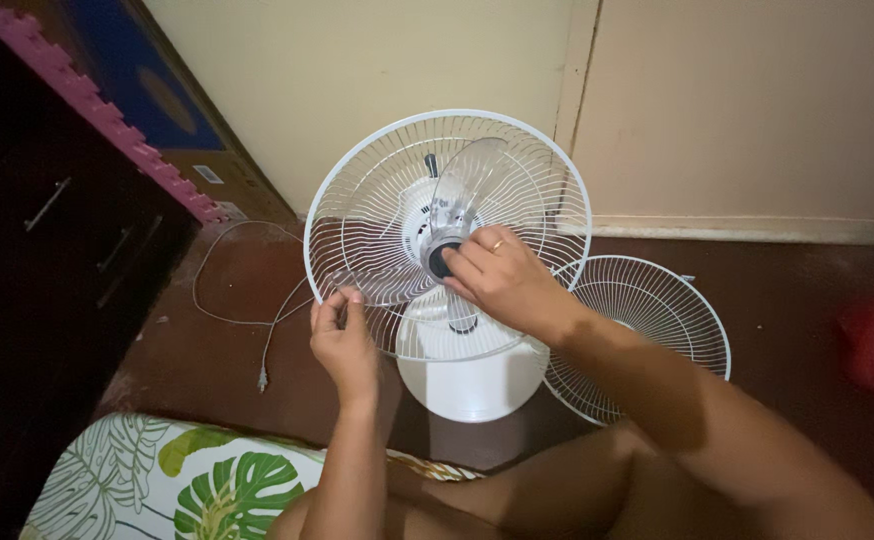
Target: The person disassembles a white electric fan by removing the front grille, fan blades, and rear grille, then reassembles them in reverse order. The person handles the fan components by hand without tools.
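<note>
Head view, left hand (342, 340) pinching clear fan blade (377, 280) inside rear grille (357, 170), right hand (502, 280) gripping hub cap (444, 258)

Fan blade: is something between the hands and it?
Nothing visible. The front guard lies off on the floor, so the left hand touches the blade and the right hand rests at the hub.

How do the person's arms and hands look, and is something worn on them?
Both arms are bare, with no sleeves, gloves or watch in view. The right hand wears a thin gold-coloured ring on one finger. The left hand shows no jewellery.
</note>
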